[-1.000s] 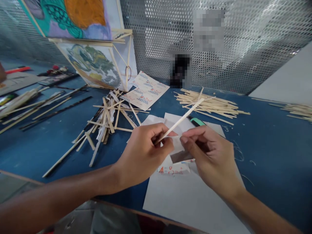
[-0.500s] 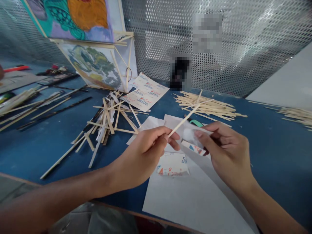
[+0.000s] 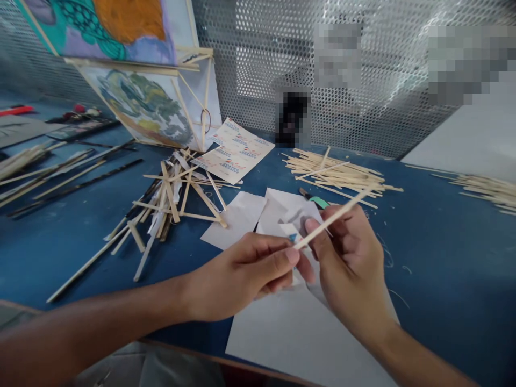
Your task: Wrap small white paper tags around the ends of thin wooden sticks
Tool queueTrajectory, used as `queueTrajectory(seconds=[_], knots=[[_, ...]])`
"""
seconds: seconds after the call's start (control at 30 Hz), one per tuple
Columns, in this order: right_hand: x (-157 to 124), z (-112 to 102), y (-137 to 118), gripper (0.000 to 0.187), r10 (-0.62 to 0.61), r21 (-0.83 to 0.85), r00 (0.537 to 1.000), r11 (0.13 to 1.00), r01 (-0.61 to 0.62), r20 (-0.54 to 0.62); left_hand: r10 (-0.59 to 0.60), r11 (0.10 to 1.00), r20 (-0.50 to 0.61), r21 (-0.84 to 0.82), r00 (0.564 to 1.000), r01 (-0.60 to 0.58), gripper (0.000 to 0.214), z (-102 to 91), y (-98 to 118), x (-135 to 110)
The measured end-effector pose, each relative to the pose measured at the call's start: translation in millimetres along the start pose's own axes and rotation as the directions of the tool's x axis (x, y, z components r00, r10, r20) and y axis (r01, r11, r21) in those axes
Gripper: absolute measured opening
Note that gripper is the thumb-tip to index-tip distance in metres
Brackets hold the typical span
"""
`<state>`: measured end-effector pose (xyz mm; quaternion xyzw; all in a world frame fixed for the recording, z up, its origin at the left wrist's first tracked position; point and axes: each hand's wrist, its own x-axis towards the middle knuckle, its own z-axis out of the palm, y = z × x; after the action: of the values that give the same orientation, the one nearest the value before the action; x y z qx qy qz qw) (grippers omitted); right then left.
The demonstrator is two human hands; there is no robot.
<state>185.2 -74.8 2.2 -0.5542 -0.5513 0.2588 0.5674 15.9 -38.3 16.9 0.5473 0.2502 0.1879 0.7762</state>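
Between the thumb and fingers of the left hand (image 3: 250, 271), pinched closed with no gap showing, sits one end of a thin wooden stick (image 3: 334, 216). From that grip the stick slants up and away, crossing in front of the fingers of the right hand (image 3: 357, 263); whether it touches them I cannot tell. On that side the fingers are curled, thumb pressed inward on a small piece of printed paper (image 3: 289, 230), just beside the left fingertips.

Under both sets of fingers lies a large white sheet (image 3: 290, 330) on the blue table (image 3: 439, 312), with a smaller white sheet (image 3: 229, 220) to the left, beyond the left knuckles. Just past the right fingertips a green object (image 3: 320, 202) shows in part. Farther out from them is a pile of loose sticks (image 3: 342, 174), and well to their right another bunch (image 3: 489, 188).

To the left of the left fingers, well apart, is a tangle of sticks and white strips (image 3: 173, 193). Beyond it lies a cream sheet with printed lettering (image 3: 237, 153), near a painted panel (image 3: 149, 105) that stands tilted
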Motion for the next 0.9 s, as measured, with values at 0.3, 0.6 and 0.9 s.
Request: queueTrajectory(seconds=[0.3, 0.6, 0.9], knots=[[0.3, 11.5, 8.2, 0.01, 0.227, 0.574, 0.939, 0.746, -0.337, 0.258, 0.014, 0.995, -0.075, 0.102, 0.997, -0.006, 0.035, 8.2, -5.7, 3.7], [-2.8, 4.9, 0.6, 0.031, 0.234, 0.731, 0.888, 0.505, -0.459, 0.396, -0.007, 0.997, -0.234, 0.074, 0.972, 0.025, 0.041, -0.5, -11.0, 6.5], [-0.4, 1.3, 10.3, 0.018, 0.148, 0.584, 0.868, 0.685, -0.435, 0.474, 0.001, 0.999, -0.123, -0.042, 0.992, -0.006, 0.041, 1.4, -11.2, 4.4]])
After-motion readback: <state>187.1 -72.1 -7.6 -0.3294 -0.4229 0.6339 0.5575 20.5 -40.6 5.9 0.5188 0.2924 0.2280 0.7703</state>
